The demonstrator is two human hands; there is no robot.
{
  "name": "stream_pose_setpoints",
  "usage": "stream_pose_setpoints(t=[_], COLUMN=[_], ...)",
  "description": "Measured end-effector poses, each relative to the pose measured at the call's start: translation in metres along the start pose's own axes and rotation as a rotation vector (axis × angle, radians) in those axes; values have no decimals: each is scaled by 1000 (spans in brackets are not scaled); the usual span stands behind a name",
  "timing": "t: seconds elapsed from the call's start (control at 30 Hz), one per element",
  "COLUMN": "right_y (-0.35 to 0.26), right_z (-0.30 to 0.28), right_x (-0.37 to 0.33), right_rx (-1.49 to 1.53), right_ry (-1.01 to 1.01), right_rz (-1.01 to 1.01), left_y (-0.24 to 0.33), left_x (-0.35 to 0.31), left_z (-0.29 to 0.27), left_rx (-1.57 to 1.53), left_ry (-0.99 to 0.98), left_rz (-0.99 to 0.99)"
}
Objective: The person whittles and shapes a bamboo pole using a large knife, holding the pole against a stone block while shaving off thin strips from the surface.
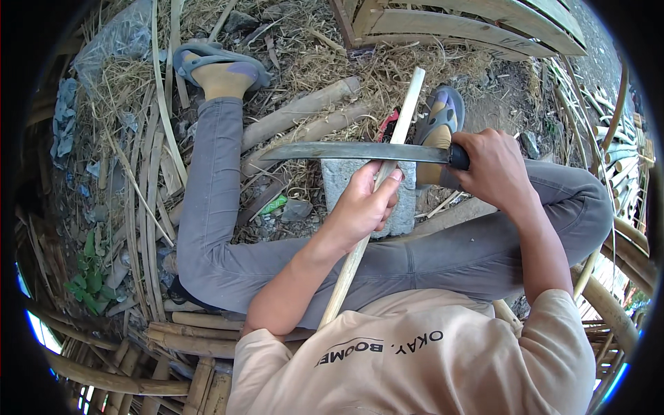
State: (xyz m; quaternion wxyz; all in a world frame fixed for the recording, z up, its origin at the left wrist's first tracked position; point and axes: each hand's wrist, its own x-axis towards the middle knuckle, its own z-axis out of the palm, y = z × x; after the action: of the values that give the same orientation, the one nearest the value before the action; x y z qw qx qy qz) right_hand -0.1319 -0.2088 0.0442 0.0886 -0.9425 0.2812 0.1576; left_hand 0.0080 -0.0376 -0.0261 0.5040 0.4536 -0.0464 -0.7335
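My left hand point(363, 207) grips a long pale bamboo strip point(407, 111) that runs from my lap up and away over a grey concrete block point(337, 181). My right hand point(492, 168) is closed on the dark handle of a long knife point(346, 151). Its blade lies flat across the strip, pointing left, just above my left thumb. My legs in grey trousers point(207, 207) are spread to either side of the block, with sandals on both feet.
Bamboo poles point(297, 111) and split strips point(162, 104) lie on straw-covered ground on the left. A wooden slat frame point(456, 28) stands at the top. More bamboo poles point(187, 339) lie under me, and curved ones point(615, 304) lie at the right.
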Motion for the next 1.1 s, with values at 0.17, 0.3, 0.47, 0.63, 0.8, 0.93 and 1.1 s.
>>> stream_pose_setpoints(t=[0.17,0.3,0.47,0.63,0.8,0.93,1.1], right_y=[0,1,5,4,7,3,-2], right_z=[2,4,4,4,7,5,2], right_x=[3,3,0,-1,-2,-4,-1], right_rx=[56,47,47,26,50,65,171], right_ry=[12,7,15,15,27,43,59], right_rz=[11,17,-24,-39,-48,-37,-23], left_y=[0,-3,-6,-15,-21,-15,0], left_x=[-1,1,1,6,7,2,-11], left_z=[3,6,7,5,7,7,11], left_rx=[23,27,12,94,191,179,-68], left_ry=[34,48,38,75,117,87,-29], left_rz=[73,79,76,140,271,298,276])
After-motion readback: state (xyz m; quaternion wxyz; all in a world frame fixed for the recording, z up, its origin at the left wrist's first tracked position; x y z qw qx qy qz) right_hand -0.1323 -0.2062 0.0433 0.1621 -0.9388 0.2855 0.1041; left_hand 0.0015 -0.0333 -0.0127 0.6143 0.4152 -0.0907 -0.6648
